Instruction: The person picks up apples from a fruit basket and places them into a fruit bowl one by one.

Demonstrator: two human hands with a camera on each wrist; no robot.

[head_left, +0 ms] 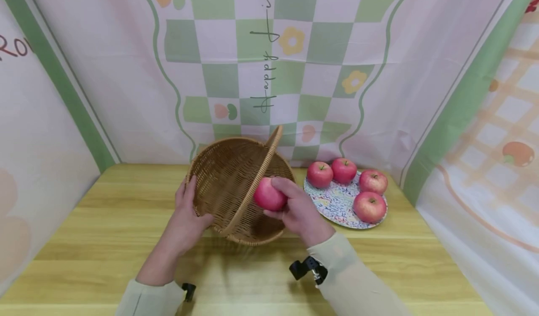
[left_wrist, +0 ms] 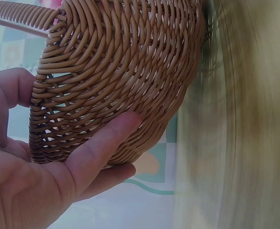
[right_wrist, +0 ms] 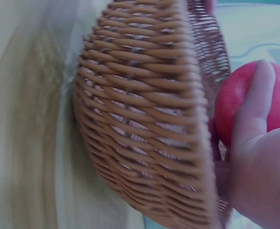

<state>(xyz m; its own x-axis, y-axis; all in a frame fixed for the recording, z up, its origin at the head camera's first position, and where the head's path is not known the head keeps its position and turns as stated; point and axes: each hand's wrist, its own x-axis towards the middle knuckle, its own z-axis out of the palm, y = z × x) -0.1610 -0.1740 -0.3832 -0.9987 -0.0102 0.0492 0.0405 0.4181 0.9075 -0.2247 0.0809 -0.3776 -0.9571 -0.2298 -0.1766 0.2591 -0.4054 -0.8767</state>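
Observation:
A round brown wicker basket (head_left: 223, 180) with an arched handle stands on the wooden table, and I see no fruit inside it. My left hand (head_left: 189, 218) grips its left rim, thumb on the near side; in the left wrist view the fingers (left_wrist: 106, 138) lie along the woven wall. My right hand (head_left: 301, 211) holds a red apple (head_left: 269, 195) over the basket's right part, beside the handle. From the right wrist the apple (right_wrist: 240, 95) shows at the rim with the thumb across it.
To the right of the basket lies a patterned plate (head_left: 337, 204) bearing several red apples (head_left: 369, 207). Printed cloth (head_left: 294, 82) hangs behind the table (head_left: 236, 278) and along both sides. Small black mounts (head_left: 309, 269) sit at the wrists.

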